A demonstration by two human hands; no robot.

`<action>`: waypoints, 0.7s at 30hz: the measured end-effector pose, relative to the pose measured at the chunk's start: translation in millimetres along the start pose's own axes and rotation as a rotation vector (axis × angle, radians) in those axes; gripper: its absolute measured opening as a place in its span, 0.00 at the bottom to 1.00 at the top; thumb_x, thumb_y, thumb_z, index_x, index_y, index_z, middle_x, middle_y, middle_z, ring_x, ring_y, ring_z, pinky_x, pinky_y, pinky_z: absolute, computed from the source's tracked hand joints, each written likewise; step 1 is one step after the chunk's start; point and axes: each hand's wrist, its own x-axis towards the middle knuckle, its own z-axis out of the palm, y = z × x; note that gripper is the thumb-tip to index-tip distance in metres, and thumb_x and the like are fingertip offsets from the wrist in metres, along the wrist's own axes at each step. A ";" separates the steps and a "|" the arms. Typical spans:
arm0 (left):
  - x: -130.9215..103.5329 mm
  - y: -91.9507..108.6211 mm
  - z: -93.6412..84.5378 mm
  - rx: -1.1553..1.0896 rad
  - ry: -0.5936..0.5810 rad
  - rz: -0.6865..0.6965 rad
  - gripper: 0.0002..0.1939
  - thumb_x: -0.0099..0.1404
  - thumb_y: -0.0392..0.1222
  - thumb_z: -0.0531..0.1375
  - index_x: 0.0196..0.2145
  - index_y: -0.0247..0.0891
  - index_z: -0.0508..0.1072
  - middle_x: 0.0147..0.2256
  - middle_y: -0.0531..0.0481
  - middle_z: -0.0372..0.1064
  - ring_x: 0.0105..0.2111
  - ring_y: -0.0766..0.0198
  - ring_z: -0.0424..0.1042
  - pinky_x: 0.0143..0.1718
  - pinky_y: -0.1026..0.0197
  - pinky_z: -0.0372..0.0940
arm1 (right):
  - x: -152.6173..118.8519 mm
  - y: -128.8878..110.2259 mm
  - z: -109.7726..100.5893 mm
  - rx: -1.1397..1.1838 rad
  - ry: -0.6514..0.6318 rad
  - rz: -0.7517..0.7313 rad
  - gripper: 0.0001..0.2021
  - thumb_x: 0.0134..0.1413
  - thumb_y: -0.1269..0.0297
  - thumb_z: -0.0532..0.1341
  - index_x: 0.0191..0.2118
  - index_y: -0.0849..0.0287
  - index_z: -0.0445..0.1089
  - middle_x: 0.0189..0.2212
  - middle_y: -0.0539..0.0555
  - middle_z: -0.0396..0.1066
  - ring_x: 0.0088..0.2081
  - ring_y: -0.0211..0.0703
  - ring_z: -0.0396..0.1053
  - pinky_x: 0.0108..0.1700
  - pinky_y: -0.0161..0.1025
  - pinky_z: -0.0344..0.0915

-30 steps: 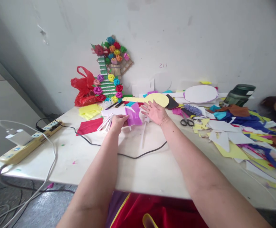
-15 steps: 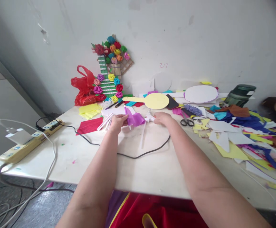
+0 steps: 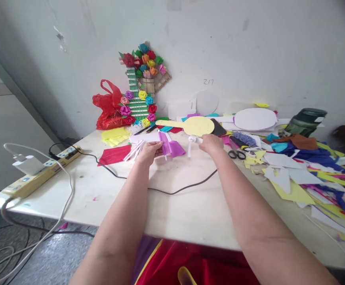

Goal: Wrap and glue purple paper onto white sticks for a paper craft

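Note:
My left hand (image 3: 152, 152) pinches a piece of purple crepe paper (image 3: 176, 149), with a thin white strip showing along it. Beside that hand lie several white paper sticks (image 3: 135, 150). My right hand (image 3: 211, 143) is closed around a white hot glue gun (image 3: 193, 139), held just right of the purple paper and apart from it. A whitish stick-like part hangs down at its front. The black cord (image 3: 187, 187) loops across the table to the right hand's side. Just beyond the hands is a yellow paddle-shaped cutout (image 3: 198, 126).
Black-handled scissors (image 3: 237, 154) and heaped paper scraps (image 3: 291, 170) lie to the right, a green bottle (image 3: 305, 122) behind them. Flower-decorated craft (image 3: 139, 107) and a red bag (image 3: 109, 111) stand at the wall. A power strip (image 3: 44, 172) sits on the left edge.
My right hand has drawn the glue gun back to the right, away from the purple paper. My left hand still holds the paper in nearly the same place.

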 end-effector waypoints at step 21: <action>1.5 -6.1 1.8 -0.124 -0.213 -0.060 0.06 0.57 0.35 0.59 0.30 0.29 0.73 0.24 0.46 0.71 0.24 0.67 0.71 0.31 0.64 0.67 | -14.7 -5.6 -29.0 1.189 -0.456 -0.381 0.22 0.43 0.46 0.61 0.28 0.66 0.67 0.19 0.52 0.68 0.12 0.26 0.54 0.16 0.30 0.56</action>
